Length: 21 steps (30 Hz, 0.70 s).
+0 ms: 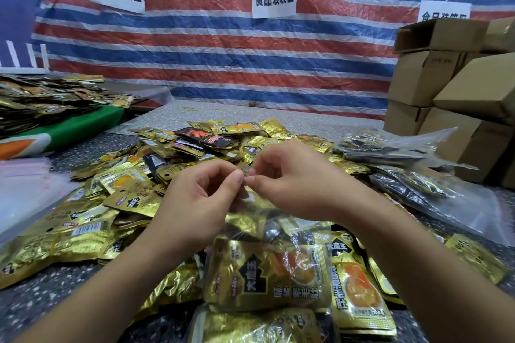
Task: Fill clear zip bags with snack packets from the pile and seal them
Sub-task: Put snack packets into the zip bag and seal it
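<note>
Above table, hands pinching bag.

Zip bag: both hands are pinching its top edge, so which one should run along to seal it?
Probably the right hand: both pinch the zip bag mid-edge; more of it seems to lie rightward.

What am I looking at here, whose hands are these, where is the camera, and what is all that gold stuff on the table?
There is no machine: a person wears a camera on the head, looking down at their own two hands. The left hand and right hand pinch the top edge of a clear plastic zip bag that holds gold foil packets. A pile of gold foil snack packets covers the speckled grey table. Filled clear bags lie to the right, brown cardboard boxes behind them.
</note>
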### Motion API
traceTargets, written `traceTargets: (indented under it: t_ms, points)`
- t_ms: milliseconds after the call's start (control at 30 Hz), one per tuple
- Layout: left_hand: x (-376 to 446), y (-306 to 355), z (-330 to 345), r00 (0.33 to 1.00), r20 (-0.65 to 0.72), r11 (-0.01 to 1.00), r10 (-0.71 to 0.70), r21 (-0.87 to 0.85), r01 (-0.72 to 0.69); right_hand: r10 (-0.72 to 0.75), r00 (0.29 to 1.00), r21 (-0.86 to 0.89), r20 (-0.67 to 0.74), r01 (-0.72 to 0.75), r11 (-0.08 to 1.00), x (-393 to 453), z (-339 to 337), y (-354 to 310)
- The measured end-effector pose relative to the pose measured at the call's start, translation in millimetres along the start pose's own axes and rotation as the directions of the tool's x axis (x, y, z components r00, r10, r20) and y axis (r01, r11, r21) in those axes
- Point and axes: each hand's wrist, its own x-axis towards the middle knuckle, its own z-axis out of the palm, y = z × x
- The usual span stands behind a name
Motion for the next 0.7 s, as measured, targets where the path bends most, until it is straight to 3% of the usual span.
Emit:
traceTargets:
  t_ms: [700]
  points:
    - [-2.9, -4.0, 0.6, 0.991, -0.077, 0.988, 0.106, 0.120, -0.096, -0.023, 0.999, -0.060, -0.035, 0.021, 0.998, -3.9, 6.0, -6.8]
